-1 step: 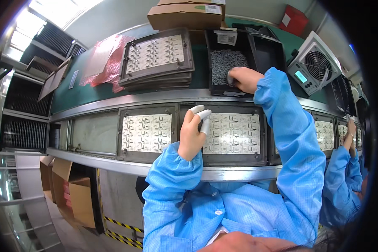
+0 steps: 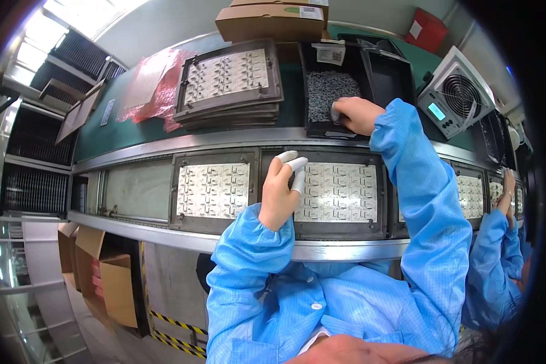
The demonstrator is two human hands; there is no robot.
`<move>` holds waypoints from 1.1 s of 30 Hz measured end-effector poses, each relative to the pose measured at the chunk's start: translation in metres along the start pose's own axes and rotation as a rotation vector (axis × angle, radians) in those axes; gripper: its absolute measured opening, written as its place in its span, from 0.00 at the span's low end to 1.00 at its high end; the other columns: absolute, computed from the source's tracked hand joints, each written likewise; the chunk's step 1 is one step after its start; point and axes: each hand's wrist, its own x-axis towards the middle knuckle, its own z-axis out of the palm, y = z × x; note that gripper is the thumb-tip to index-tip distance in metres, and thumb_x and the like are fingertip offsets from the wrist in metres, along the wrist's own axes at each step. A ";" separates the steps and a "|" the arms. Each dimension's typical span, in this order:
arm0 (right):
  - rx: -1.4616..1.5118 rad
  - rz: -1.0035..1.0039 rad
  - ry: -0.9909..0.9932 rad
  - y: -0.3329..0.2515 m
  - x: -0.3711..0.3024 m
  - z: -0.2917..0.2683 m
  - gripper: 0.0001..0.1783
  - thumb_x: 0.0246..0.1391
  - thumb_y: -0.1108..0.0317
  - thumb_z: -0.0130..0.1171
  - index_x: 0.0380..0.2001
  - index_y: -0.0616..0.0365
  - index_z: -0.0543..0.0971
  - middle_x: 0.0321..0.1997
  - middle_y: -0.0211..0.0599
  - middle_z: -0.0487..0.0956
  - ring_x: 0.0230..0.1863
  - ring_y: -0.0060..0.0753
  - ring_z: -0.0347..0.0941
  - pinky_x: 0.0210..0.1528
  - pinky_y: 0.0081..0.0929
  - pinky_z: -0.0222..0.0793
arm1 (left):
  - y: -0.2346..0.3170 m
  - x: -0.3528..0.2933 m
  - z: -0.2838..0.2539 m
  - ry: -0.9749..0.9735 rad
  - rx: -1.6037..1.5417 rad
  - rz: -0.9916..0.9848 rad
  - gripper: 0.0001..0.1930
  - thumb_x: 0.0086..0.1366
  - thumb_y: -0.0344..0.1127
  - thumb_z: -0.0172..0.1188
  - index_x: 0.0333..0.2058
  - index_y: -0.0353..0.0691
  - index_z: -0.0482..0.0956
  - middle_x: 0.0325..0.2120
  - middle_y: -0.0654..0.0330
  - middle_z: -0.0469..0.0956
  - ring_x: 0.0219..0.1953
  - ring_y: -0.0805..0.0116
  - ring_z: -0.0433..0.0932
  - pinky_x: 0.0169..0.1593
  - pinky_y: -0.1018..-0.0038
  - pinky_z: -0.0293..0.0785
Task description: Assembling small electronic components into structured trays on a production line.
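While a stack of framed panels (image 2: 227, 76) flanks the black bin (image 2: 320, 128), a fan unit (image 2: 456, 94) stands right.
Metal rail (image 2: 224, 138) divides bin from framed panel (image 2: 338, 193). Small grey pieces (image 2: 327, 88) heaped inside; my right hand (image 2: 357, 115) among them, pinch hidden. My left hand (image 2: 278, 197), fingers bent over panel's left side; can't tell if pinching.

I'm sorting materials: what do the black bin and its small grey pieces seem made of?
Black bin: probably plastic, fairly smooth, judging by its even-coloured, thin walls.
Small grey pieces: possibly dull metal, given their grey, speckled look, but too small to rule out plastic.
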 end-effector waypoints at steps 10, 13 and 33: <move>-0.173 -0.123 0.209 0.037 0.028 0.038 0.22 0.47 0.82 0.54 0.49 0.61 0.77 0.48 0.54 0.79 0.52 0.58 0.73 0.55 0.46 0.70 | -0.020 -0.005 0.006 0.108 0.057 0.127 0.21 0.50 0.17 0.60 0.45 0.40 0.80 0.46 0.48 0.74 0.51 0.47 0.74 0.53 0.62 0.74; -0.024 -0.271 0.320 0.140 0.023 0.062 0.20 0.53 0.77 0.60 0.51 0.63 0.77 0.53 0.54 0.78 0.57 0.57 0.73 0.61 0.41 0.67 | -0.015 0.000 0.018 0.065 0.040 0.138 0.26 0.39 0.17 0.61 0.42 0.39 0.79 0.48 0.48 0.73 0.52 0.46 0.73 0.54 0.59 0.74; 0.636 -0.732 0.093 0.087 0.035 0.024 0.10 0.57 0.75 0.58 0.42 0.64 0.79 0.40 0.49 0.82 0.42 0.47 0.78 0.51 0.35 0.71 | -0.071 0.030 0.060 0.273 0.280 0.258 0.06 0.50 0.33 0.62 0.29 0.46 0.82 0.40 0.58 0.78 0.44 0.55 0.75 0.43 0.60 0.71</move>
